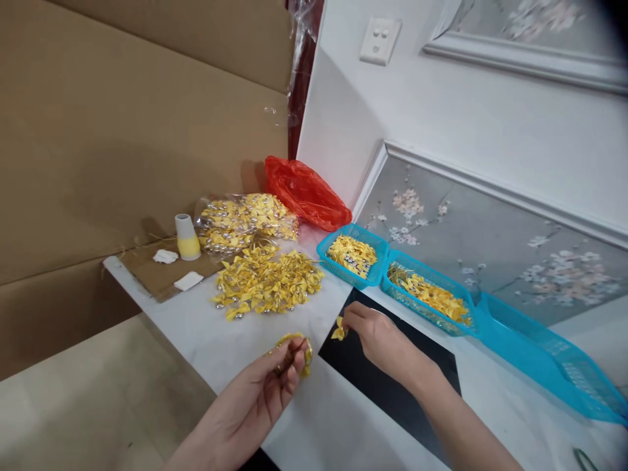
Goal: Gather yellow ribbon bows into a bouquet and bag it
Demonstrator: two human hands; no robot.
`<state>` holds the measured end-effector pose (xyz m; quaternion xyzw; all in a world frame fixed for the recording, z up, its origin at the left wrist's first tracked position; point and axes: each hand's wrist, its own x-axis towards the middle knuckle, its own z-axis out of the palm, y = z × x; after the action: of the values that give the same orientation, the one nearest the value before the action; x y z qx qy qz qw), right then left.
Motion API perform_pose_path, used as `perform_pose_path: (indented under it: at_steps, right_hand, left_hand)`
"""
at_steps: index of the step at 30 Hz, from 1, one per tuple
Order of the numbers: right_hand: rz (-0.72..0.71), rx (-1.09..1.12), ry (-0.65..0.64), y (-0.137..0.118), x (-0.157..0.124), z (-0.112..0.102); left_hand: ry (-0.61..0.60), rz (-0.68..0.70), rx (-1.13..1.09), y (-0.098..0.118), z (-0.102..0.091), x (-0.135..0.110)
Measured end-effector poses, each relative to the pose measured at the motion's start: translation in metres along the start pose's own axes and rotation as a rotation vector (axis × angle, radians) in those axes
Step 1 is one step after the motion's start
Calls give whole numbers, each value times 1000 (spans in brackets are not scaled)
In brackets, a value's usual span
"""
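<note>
Near the front of the white table, my left hand [267, 389] is closed, its fingers pinched round a small cluster of yellow ribbon flowers [308, 361]. Above the black mat [392, 386], my right hand [375, 330] pinches a single yellow ribbon flower [339, 329] between thumb and fingertips. The two hands are apart. Beyond them lies a loose heap of yellow ribbon flowers [267, 281] with silvery beads and thin wire-like stems. What lies inside my left palm is partly hidden by the fingers.
Blue baskets [432, 320] line the wall, two holding yellow flowers. A clear bag of flowers [240, 219] and a red plastic bag [307, 193] stand at the back. On a cardboard piece [161, 281] are a white-and-yellow cone [187, 239] and white pads [188, 281].
</note>
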<state>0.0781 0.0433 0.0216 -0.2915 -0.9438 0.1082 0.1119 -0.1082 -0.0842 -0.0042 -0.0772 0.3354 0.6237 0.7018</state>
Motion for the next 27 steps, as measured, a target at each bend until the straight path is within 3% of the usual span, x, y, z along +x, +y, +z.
perform_pose_path:
  at_steps: [7,11,15,20,27]
  right_hand:
    - [-209,77,-29,-32,-4,-21]
    - [-87,199,-30,-40,-2,-19]
    - [12,249,-12,-41,3,-2]
    - [13,289,6,-44,7,12]
    - [48,201,19,-33,2,4]
  left_hand:
    - [-43,-8,36,-2,2,2]
    - [-49,-12,40,-3,6,1]
    - [-38,-11,37,-5,7,-1]
    - [-27,-38,22,-5,6,0]
    - [-46,-24,-3,0,2,0]
